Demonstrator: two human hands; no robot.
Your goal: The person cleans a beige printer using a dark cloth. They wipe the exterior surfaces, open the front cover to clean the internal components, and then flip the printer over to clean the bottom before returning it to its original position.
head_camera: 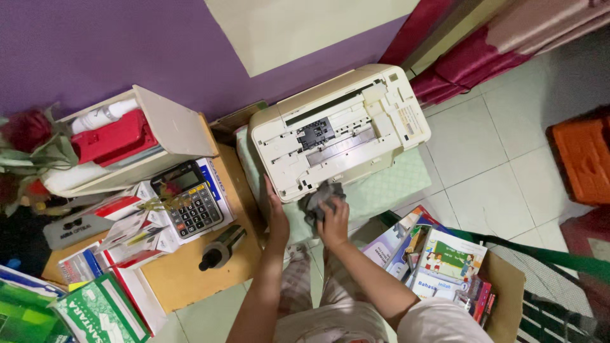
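A crumpled grey cloth [319, 198], soft and bunched into loose folds, is pressing against the near edge of a cream plastic printer [340, 130]. The printer is a boxy, rounded-cornered machine with a matte, slightly yellowed shell; its top is lying open, showing a dark mechanism and a pale metal strip inside. It is sitting on a pale green patterned mat [387, 184] at floor level, tilted diagonally beside a low wooden table [190, 273].

The right hand [333, 222] is gripping the cloth, fingers curled closed around its bunched fabric and holding it to the printer's front lip. The left hand [276, 215] is lying flat against the printer's near-left corner, fingers extended and together, palm resting on the plastic side, holding nothing.

On the table a dark calculator [192, 202] with pale keys is resting on a blue-and-white booklet, near a black cylindrical bottle [221, 248] lying on its side. A white open-fronted box [149, 136] is holding red and white items. To the right, a cardboard box [505, 292] is holding glossy, colourful books [445, 260]. Glazed white floor tiles [502, 159] are spreading beyond, with an orange plastic crate [583, 159] at the edge.
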